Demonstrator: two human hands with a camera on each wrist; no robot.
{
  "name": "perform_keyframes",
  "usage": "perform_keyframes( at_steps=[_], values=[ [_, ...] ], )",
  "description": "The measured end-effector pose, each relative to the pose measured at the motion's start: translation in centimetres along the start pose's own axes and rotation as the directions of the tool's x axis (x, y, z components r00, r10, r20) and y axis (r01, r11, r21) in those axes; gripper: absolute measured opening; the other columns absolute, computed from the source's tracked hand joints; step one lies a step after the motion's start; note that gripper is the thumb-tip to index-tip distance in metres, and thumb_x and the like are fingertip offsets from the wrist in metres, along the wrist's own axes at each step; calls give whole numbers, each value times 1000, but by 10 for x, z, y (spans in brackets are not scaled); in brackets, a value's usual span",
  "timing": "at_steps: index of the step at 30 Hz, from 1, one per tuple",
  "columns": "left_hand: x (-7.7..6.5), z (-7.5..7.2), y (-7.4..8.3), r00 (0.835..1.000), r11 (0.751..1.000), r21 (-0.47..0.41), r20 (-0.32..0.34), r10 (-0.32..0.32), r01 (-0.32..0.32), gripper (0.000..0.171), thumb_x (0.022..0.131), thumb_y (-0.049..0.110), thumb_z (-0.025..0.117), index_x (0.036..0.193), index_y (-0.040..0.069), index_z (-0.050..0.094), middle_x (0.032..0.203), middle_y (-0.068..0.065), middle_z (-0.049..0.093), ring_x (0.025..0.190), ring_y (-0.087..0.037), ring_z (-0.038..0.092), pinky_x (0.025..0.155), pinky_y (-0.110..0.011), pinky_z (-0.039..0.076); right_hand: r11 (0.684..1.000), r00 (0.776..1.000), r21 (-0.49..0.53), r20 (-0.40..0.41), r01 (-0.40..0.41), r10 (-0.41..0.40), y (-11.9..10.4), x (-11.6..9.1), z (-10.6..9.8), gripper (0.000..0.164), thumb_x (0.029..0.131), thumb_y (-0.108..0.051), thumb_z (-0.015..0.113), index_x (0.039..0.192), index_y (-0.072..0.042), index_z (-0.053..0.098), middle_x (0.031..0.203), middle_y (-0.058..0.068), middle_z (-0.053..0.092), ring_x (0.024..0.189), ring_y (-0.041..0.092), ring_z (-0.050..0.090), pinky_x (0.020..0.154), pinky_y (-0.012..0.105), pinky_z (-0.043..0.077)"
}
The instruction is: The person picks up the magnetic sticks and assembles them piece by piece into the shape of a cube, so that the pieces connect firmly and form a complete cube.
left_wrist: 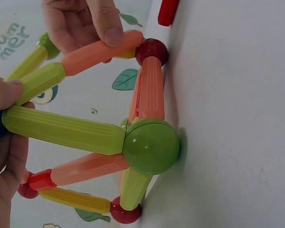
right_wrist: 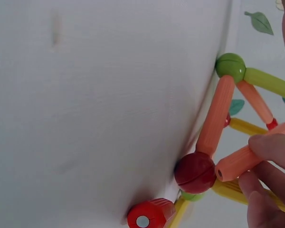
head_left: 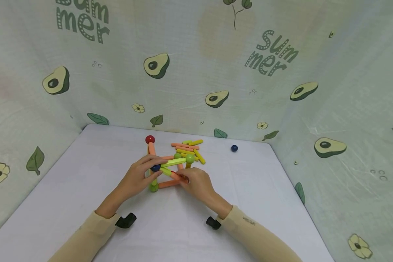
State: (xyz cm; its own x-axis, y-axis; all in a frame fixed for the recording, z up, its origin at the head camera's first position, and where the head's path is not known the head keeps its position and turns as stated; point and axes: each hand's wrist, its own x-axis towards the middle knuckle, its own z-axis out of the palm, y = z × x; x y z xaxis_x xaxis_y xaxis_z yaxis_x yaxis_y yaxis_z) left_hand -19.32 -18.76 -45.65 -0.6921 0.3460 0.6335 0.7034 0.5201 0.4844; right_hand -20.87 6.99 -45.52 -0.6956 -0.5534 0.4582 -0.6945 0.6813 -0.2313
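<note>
A magnetic stick-and-ball frame stands on the table. My left hand pinches the dark blue ball at its upper near corner, where yellow-green sticks meet. My right hand holds an orange stick between thumb and fingers. The orange stick is in line with a short yellow-green stick leading up to the blue ball. Its lower end lies right by a red ball at the base; whether they touch I cannot tell. A green ball forms the near left base corner.
Loose orange and yellow sticks lie in a pile behind the frame. A spare dark blue ball sits at the back right. Another red ball tops the frame's far left side. Patterned cloth closes off the back and sides.
</note>
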Motion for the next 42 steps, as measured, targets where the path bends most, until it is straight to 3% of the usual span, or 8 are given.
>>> perform_keyframes(
  at_steps=[5, 14, 25, 28, 32, 35, 38, 42],
  values=[
    [1, 0, 1, 1000, 1000, 26, -25, 18, -17, 51, 89, 7, 85, 137, 18, 71, 130, 1, 69, 107, -14, 67, 90, -19, 55, 1000, 999, -23, -46, -4, 3, 1, 5, 5, 16, 91, -23, 88, 105, -16, 84, 75, -6, 70, 62, 5, 51, 56, 16, 39],
    [3, 1, 0, 999, 997, 81, -45, 25, -21, 54, 87, 7, 88, 137, 18, 72, 131, 0, 71, 115, -20, 70, 92, -42, 61, 1000, 996, 0, -86, -15, 15, 1, 10, 8, 20, 85, -16, 91, 104, -15, 83, 86, -4, 79, 69, 9, 68, 61, 22, 52],
    [5, 5, 0, 998, 993, 112, -53, 32, -26, 55, 86, 8, 89, 138, 19, 71, 130, -1, 71, 108, -17, 71, 88, -41, 63, 995, 997, 90, -45, -51, 56, 6, 8, 6, 21, 89, -10, 87, 109, -10, 81, 96, 1, 80, 78, 12, 73, 71, 24, 58],
    [5, 4, 2, 999, 993, 115, -47, 22, -16, 56, 86, 8, 89, 138, 19, 71, 130, -1, 71, 106, -16, 71, 88, -40, 63, 977, 992, 187, -53, -106, 118, 12, 3, 1, 16, 93, -7, 81, 109, -7, 79, 94, 3, 78, 79, 13, 72, 70, 23, 58],
    [6, 1, 3, 999, 994, 111, -42, -4, 8, 58, 85, 6, 89, 139, 19, 71, 131, -1, 70, 106, -16, 70, 89, -40, 63, 913, 962, 341, -74, -222, 262, 25, -1, -3, 16, 95, -4, 74, 111, 0, 71, 94, 7, 74, 80, 17, 71, 69, 25, 60],
    [5, -1, 2, 999, 994, 104, -39, -19, 23, 59, 85, 5, 89, 139, 20, 70, 131, 0, 69, 106, -16, 69, 89, -40, 62, 869, 955, 408, 24, -280, 297, 35, 0, -4, 33, 99, -6, 72, 130, 1, 64, 111, 12, 73, 92, 22, 73, 78, 31, 63],
    [3, -1, -1, 999, 995, 101, -34, -22, 25, 60, 85, 5, 89, 140, 19, 70, 130, 0, 68, 102, -14, 69, 89, -39, 62, 860, 954, 416, 165, -297, 250, 43, 4, 1, 41, 102, -12, 71, 141, -3, 62, 124, 11, 72, 105, 25, 74, 88, 36, 63],
    [1, -1, -4, 1000, 996, 91, -21, -22, 24, 60, 88, 6, 87, 143, 19, 67, 132, 0, 68, 109, -17, 70, 92, -41, 61, 882, 950, 371, 224, -289, 217, 46, 5, 7, 23, 103, -16, 72, 125, -9, 69, 113, 2, 76, 103, 19, 74, 86, 32, 62]
  ],
)
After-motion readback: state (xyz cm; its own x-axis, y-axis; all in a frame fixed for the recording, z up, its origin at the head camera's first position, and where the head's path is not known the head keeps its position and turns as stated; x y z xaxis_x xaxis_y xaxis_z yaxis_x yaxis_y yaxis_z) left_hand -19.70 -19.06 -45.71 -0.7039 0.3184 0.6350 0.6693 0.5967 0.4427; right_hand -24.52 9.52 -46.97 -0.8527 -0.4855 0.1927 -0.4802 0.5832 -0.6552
